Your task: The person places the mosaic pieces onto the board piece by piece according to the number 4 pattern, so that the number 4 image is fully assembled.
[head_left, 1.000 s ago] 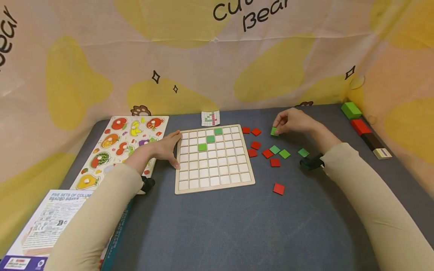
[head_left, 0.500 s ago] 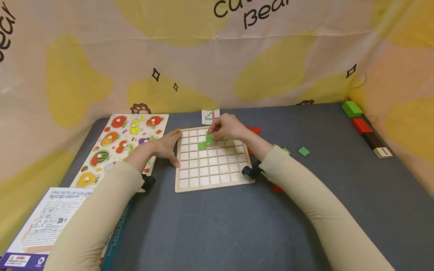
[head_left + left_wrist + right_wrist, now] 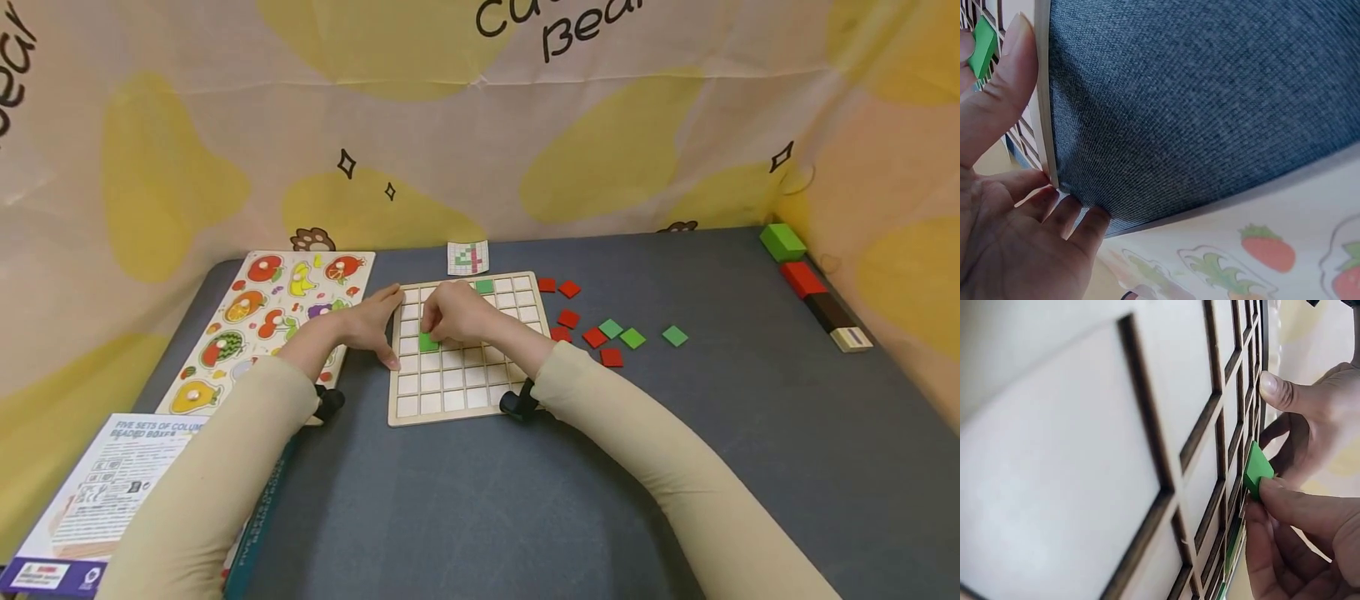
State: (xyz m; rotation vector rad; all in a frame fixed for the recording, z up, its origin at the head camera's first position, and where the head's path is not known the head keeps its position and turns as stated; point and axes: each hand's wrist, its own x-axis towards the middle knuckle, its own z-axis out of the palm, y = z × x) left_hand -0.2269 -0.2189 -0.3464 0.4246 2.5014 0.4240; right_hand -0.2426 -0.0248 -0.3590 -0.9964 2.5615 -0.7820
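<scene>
My right hand [image 3: 459,312] pinches a green square tile [image 3: 1259,467] between thumb and fingers. The tile stands tilted close over the wooden grid board [image 3: 442,408], near its left side. My left hand [image 3: 367,327] rests along the board's left edge, its thumb [image 3: 1015,81] lying on the frame and its fingertips by the far corner. Another green tile [image 3: 483,286] sits in a cell of the top row. Other cells beneath my right hand are hidden in the head view.
Loose red tiles [image 3: 611,357] and green tiles [image 3: 633,337] lie right of the board. Behind it is a small pattern card [image 3: 468,258]. A fruit puzzle board [image 3: 247,333] and a box [image 3: 112,492] lie left. Coloured blocks [image 3: 782,242] line the far right.
From the loose tiles at the right, my right hand has moved left over the board with the green tile, then closer toward the left side. My left hand has stayed at the edge.
</scene>
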